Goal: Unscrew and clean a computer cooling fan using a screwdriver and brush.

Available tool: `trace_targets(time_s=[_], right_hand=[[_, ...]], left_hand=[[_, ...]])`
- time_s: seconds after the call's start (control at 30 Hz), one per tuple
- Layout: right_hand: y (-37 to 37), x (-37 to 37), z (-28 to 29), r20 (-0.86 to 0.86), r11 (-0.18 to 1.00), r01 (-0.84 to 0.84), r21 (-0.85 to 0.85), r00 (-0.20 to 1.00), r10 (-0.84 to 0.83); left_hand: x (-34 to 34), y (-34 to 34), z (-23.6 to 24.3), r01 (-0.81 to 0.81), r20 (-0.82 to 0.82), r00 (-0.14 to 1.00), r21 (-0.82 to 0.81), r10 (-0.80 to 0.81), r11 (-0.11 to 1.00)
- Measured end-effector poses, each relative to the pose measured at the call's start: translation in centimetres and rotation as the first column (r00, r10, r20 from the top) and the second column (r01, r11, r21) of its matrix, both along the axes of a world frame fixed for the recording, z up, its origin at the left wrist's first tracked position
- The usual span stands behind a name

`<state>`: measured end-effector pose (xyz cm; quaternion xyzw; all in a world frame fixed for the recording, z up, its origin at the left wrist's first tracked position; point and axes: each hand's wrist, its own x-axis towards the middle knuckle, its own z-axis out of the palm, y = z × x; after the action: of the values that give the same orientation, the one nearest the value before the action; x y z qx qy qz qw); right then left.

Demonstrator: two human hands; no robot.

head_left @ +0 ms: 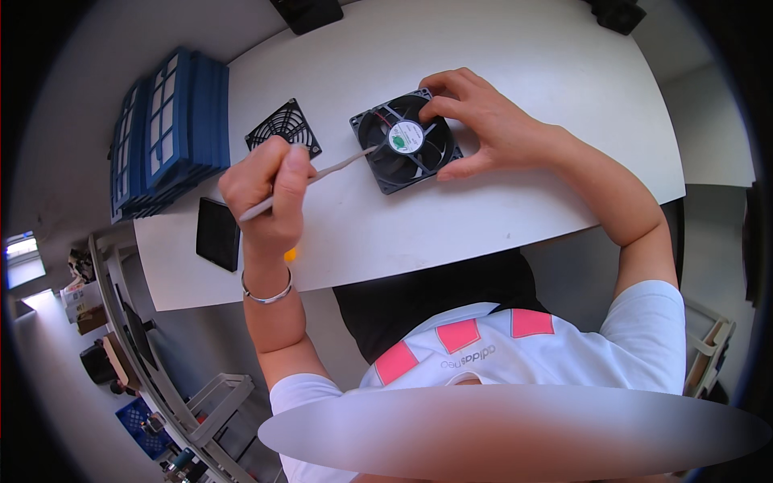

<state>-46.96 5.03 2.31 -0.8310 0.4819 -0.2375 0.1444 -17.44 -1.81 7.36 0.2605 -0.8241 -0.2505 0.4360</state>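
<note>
A square black cooling fan (407,138) with a white and green round label lies on the white table (515,72). My right hand (475,121) grips its right side, fingers over the far edge and thumb at the near corner. My left hand (270,189) is closed around a slim grey brush (342,164). The brush slants toward the fan, and its far end reaches over the left part of the frame; its dark tip is hard to tell from the blades. Partly behind my left hand lies a black fan grille (287,126).
Blue frames (181,121) are stacked at the table's left edge. A flat black tray-like piece (218,234) lies near the left front corner, with a small yellow thing (291,254) beside my left wrist. Dark objects (307,12) stand at the far edge.
</note>
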Motion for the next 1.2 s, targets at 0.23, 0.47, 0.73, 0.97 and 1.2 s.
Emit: trace_targets(time_s=[0.23,0.47,0.73,0.97,1.2], right_hand=[[0.0,0.2,0.0,-0.006,1.0,0.008,0.0,1.0,-0.008],[0.0,0.3,-0.1,-0.03,1.0,0.012,0.022,0.999,-0.012],[0.2,0.3,-0.1,-0.028,1.0,0.005,-0.016,1.0,-0.006],[0.0,0.3,0.1,-0.004,0.998,0.021,0.061,1.0,-0.021],[-0.1,0.1,-0.2,0.019,0.998,0.025,0.053,0.999,-0.026]], left_hand=[[-0.5,0.3,-0.6,-0.162,-0.156,0.971,0.13,0.182,0.978],[-0.7,0.5,-0.4,-0.242,-0.255,0.922,0.204,0.29,0.949],[-0.4,-0.1,-1.0,-0.183,-0.371,0.907,0.074,0.197,0.98],[-1.0,-0.3,-1.6,0.101,-0.009,0.994,-0.186,-0.105,0.977],[-0.4,-0.4,-0.9,-0.093,-0.035,0.994,0.172,0.1,0.981]])
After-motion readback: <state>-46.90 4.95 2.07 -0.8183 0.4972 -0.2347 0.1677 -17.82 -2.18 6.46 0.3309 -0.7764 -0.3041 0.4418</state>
